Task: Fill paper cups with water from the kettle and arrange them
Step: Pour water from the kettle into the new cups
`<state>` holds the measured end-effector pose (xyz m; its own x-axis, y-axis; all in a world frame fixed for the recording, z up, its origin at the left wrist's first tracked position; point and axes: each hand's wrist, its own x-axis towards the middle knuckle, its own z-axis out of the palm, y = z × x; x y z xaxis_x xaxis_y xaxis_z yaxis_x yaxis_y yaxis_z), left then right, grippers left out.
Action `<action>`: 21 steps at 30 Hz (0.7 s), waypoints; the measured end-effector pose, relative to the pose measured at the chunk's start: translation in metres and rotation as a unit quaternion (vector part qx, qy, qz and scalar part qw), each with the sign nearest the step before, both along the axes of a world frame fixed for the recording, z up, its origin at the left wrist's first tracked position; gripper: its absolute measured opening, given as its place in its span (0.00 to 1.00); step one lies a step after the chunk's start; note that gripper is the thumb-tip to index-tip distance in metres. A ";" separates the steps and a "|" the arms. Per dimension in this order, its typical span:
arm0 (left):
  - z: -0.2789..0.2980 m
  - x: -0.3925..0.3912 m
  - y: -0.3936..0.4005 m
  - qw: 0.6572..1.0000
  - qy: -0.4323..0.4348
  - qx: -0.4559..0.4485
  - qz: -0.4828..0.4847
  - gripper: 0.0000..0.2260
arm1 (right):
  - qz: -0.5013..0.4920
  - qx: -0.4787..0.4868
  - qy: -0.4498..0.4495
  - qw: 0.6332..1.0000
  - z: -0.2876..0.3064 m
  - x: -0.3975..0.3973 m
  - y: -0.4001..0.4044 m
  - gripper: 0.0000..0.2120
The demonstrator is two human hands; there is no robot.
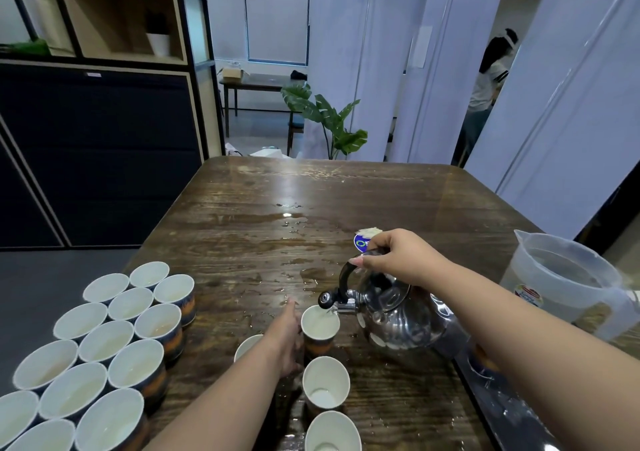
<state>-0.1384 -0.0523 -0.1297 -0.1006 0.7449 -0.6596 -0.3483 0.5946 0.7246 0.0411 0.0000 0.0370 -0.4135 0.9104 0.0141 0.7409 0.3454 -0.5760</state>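
At the bottom centre two empty cups [326,384] wait. Just above, your left hand [286,340] wraps the paper cup [320,326] while your right hand [398,257] grips the tilted kettle [398,315] handle — pouring. The filled cluster [104,346] sits lower left — mostly done, I judge.

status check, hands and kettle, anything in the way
Right hand grips kettle handle, spout tipped over paper cup. Left hand steadies that cup. Spilled water on table; nothing blocking the pour.
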 end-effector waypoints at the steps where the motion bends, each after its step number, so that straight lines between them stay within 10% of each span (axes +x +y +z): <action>1: 0.000 0.000 -0.001 1.000 0.000 0.001 0.003 0.30 | -0.003 0.003 0.001 1.000 -0.001 0.000 -0.001 0.19; 21: 0.004 0.004 -0.041 1.000 -0.011 0.008 -0.028 0.25 | 0.011 -0.038 0.065 0.997 -0.008 0.026 -0.042 0.19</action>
<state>-0.1342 -0.0933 -0.1261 -0.0440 0.7599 -0.6485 -0.3312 0.6013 0.7271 0.0673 -0.0418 0.0293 -0.4332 0.9013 -0.0001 0.6513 0.3129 -0.6913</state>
